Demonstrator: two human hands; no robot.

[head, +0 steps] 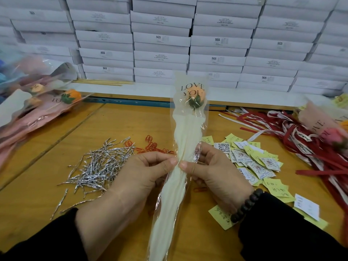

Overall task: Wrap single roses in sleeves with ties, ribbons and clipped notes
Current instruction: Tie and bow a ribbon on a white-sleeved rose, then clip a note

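Head view: both hands' grip pinches a cream "LOVE YOU" sleeve (185, 140) gathered around a peach rose (196, 96).

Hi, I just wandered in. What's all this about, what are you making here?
A person is wrapping a single rose in a cream sleeve printed LOVE YOU. The left hand and right hand pinch the sleeve together around the stem. No tie is on it yet. Silver ties, paper clips, notes and ribbons lie ready on the table.
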